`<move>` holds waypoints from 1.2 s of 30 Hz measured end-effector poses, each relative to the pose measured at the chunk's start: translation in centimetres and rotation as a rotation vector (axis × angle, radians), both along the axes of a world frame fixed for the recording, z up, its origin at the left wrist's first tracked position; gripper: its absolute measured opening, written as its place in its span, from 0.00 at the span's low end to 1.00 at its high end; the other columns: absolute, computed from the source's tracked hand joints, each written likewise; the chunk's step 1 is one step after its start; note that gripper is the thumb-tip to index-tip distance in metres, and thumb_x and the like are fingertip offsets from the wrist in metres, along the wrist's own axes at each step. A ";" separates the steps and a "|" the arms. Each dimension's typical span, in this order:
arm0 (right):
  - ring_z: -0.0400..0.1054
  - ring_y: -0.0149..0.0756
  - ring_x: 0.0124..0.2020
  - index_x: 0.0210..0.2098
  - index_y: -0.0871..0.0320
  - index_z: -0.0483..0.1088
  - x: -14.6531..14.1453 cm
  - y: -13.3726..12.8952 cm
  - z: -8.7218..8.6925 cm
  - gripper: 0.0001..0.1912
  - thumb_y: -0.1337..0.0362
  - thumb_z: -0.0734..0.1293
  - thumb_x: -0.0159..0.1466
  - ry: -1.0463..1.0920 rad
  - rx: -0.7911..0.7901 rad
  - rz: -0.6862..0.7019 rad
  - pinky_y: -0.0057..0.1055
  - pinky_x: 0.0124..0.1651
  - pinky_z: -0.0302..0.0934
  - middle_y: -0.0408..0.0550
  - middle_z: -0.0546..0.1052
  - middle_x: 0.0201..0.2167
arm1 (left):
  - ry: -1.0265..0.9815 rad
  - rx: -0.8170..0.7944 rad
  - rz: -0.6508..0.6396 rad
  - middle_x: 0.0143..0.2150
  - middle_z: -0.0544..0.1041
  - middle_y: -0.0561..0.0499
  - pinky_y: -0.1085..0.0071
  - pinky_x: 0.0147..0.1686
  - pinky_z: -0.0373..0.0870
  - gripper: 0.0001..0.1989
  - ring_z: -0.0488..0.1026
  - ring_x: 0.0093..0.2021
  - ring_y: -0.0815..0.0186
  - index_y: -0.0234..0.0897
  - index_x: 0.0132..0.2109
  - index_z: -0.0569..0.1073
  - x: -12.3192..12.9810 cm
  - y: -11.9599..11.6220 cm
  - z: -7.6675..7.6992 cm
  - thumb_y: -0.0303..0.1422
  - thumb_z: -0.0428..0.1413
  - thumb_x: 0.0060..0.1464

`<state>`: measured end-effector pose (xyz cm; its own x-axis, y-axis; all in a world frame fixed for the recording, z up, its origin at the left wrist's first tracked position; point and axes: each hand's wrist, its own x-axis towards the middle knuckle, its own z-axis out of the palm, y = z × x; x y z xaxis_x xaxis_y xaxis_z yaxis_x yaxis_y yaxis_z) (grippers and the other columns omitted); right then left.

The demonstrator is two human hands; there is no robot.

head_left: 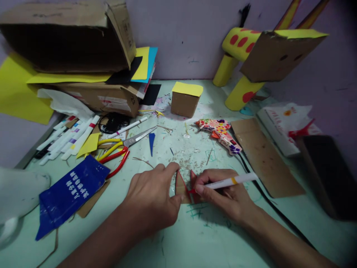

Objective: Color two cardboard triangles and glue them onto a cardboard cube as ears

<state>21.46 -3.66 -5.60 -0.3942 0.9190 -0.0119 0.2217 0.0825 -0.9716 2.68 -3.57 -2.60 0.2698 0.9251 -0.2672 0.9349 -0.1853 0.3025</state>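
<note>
Well, pointed cardboard (pixel 181 190) sits on a scribbled tabletop (pixel 203 238), lilac wall (pixel 173 41) behind.

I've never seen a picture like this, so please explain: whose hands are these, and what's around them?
No machine here: these are one person's bare hands, seen by a camera worn on the head, looking forward and down. The left hand touches a small, pointed, red-edged brown cardboard piece. The right hand holds a white marker with a yellow band, its red tip near that piece. On the pale green tabletop are scissors with yellow and red handles and a flower-patterned glue gun; a yellow, red-spotted animal figure stands back right.
</note>
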 end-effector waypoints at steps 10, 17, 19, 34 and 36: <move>0.59 0.28 0.19 0.22 0.61 0.69 0.2 0.3 0.2 0.09 0.65 0.64 0.57 0.096 0.000 0.082 0.25 0.22 0.50 0.42 0.69 0.18 | 0.009 -0.018 0.003 0.48 0.74 0.50 0.52 0.41 0.67 0.23 0.74 0.43 0.52 0.49 0.52 0.63 -0.1 0.1 0.0 0.38 0.53 0.47; 0.60 0.29 0.20 0.23 0.62 0.70 0.1 0.3 0.0 0.08 0.67 0.64 0.57 0.068 0.029 0.092 0.25 0.22 0.51 0.44 0.70 0.18 | -0.009 0.009 0.000 0.46 0.74 0.51 0.51 0.40 0.68 0.20 0.74 0.42 0.52 0.50 0.51 0.63 0.0 0.1 -0.1 0.40 0.52 0.49; 0.59 0.28 0.20 0.22 0.61 0.69 0.1 0.4 0.0 0.08 0.67 0.64 0.56 0.099 0.006 0.113 0.25 0.22 0.51 0.42 0.69 0.18 | -0.006 0.007 0.005 0.47 0.74 0.51 0.51 0.41 0.68 0.21 0.74 0.43 0.52 0.49 0.51 0.63 0.0 0.1 -0.1 0.40 0.52 0.49; 0.59 0.28 0.20 0.23 0.61 0.69 -0.1 0.4 -0.1 0.09 0.65 0.64 0.58 0.100 -0.056 0.022 0.24 0.22 0.51 0.42 0.69 0.18 | -0.007 0.028 -0.006 0.44 0.75 0.51 0.51 0.39 0.68 0.20 0.74 0.41 0.52 0.50 0.51 0.63 0.0 0.1 -0.2 0.40 0.51 0.49; 0.58 0.27 0.20 0.24 0.61 0.69 -0.2 0.4 -0.1 0.09 0.65 0.64 0.59 0.086 -0.065 -0.024 0.24 0.21 0.50 0.41 0.68 0.18 | -0.008 0.021 -0.012 0.44 0.75 0.51 0.51 0.39 0.68 0.20 0.74 0.41 0.52 0.50 0.51 0.63 -0.1 0.1 -0.1 0.41 0.51 0.49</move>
